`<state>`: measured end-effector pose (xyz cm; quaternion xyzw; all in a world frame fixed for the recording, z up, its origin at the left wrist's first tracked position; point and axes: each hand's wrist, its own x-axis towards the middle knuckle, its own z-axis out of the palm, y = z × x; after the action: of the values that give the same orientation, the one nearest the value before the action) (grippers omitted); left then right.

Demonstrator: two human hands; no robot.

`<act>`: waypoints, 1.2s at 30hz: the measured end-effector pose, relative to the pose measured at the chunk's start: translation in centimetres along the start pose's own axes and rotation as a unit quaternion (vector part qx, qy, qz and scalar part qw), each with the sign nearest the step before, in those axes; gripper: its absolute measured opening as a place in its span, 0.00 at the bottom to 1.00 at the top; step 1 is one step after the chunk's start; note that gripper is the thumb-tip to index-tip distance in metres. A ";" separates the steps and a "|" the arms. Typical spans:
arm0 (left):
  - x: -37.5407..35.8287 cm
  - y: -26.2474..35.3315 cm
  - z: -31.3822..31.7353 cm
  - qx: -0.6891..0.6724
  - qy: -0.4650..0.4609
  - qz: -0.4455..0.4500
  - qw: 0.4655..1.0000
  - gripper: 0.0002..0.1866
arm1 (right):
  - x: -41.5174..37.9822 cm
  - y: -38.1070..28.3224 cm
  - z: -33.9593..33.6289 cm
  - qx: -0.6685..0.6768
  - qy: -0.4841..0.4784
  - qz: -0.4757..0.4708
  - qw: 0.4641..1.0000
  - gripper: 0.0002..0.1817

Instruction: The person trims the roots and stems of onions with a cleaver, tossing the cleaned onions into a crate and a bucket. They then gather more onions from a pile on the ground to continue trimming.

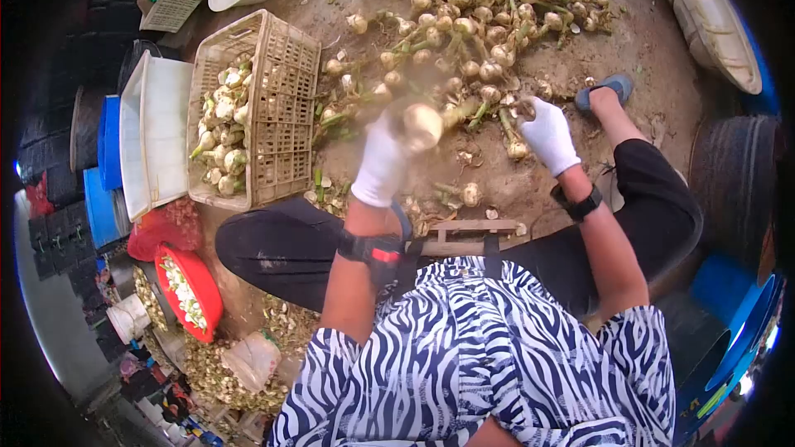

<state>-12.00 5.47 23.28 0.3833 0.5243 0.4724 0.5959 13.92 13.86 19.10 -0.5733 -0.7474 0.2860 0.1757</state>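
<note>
Beside the plastic crate of bulbs, my gloved left hand grips a blurred pale bulb; well apart, near the heap, my right hand meets something brownish, its grip unclear to me.

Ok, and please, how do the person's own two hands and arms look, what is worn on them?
The left hand and right hand wear white fabric gloves. The left forearm has a wide black band with a red patch; the right has a narrower black strap. The short sleeves have dark-and-white zebra stripes.
</note>
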 end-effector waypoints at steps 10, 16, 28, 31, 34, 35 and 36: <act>0.9 -3.7 -1.5 0.040 0.095 0.061 0.993 0.23 | -1.1 0.8 4.3 0.082 -0.130 -0.028 0.988 0.15; 4.5 -2.8 -10.6 0.237 0.174 0.201 0.934 0.25 | -1.2 0.2 1.5 0.348 -0.136 0.174 0.911 0.14; 15.2 -11.5 -1.7 0.588 0.018 -0.281 0.759 0.26 | -0.3 -1.2 -1.2 0.348 -0.092 0.221 0.907 0.13; 14.6 -13.1 0.2 0.617 0.019 -0.275 0.737 0.22 | 0.2 -1.6 -0.9 0.359 -0.104 0.242 0.896 0.14; 13.3 -13.5 -1.2 0.491 0.002 -0.297 0.819 0.26 | -0.1 -0.1 0.3 0.323 -0.090 0.221 0.916 0.16; 12.3 -12.6 -1.6 0.357 -0.008 -0.310 0.881 0.29 | -0.2 0.6 1.0 0.324 -0.084 0.224 0.915 0.16; 10.7 -10.6 -1.4 0.311 -0.031 -0.260 0.914 0.29 | -0.3 1.3 1.9 0.258 -0.046 0.145 0.954 0.17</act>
<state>-11.61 12.97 10.14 0.4134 0.7074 0.1016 0.5642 13.88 13.33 16.83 -0.5965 -0.5643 0.5179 0.2399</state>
